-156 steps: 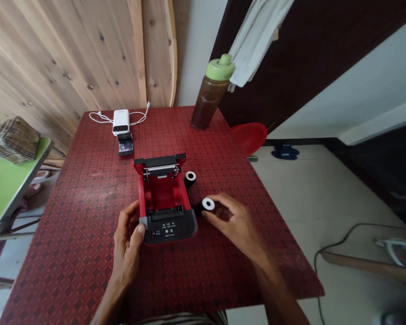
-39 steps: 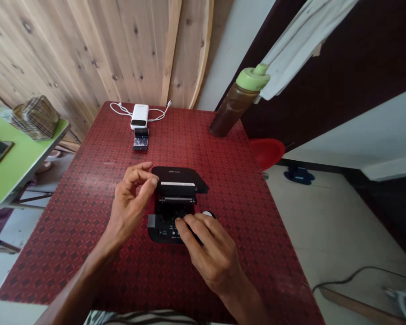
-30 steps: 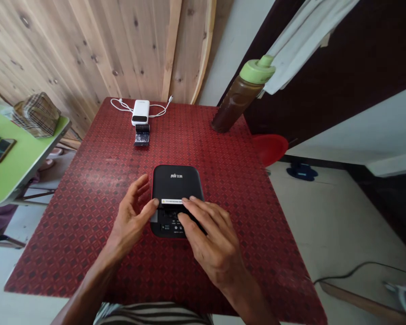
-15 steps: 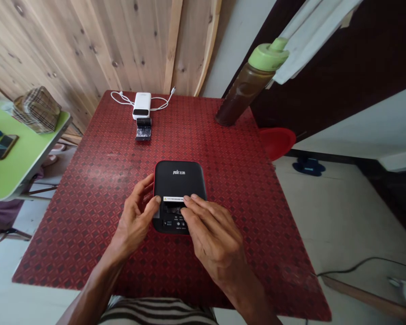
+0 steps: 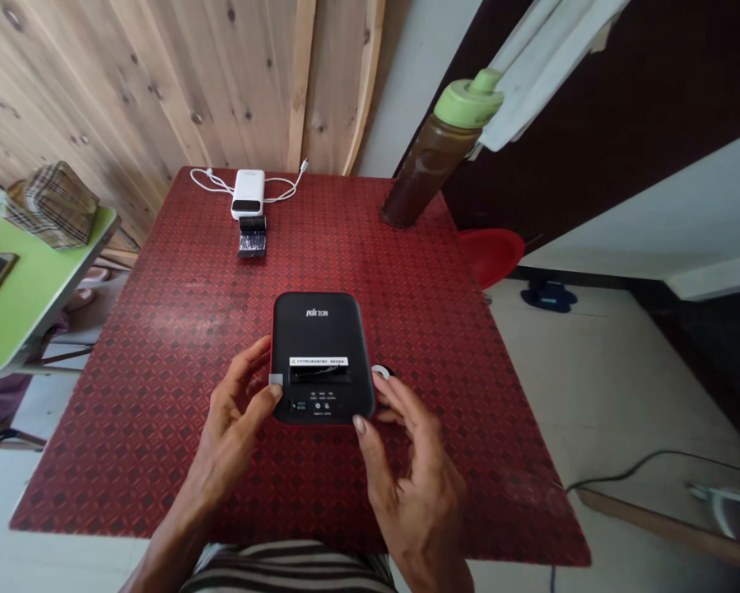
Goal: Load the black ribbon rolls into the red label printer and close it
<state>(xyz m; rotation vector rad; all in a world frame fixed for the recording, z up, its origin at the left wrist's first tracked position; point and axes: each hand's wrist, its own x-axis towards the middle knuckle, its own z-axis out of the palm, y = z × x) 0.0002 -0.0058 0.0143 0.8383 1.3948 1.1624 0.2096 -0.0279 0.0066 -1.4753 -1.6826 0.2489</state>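
Black receipt printer (image 5: 322, 329), white warning label (image 5: 318, 361)

This looks like a plain room in a home, though the warped wide view leaves some doubt, with a raw wooden plank wall (image 5: 160, 82), a pale cloth (image 5: 548, 74) hanging by a dark door (image 5: 653, 91), a drink bottle (image 5: 437, 165) on a red patterned table (image 5: 128, 412), and blue slippers (image 5: 548, 296) on the floor.

the black, red-edged receipt printer (image 5: 322, 325) bears a white logo (image 5: 318, 312) on its lid, and its white-and-yellow warning sticker (image 5: 318, 361) is too small to read.
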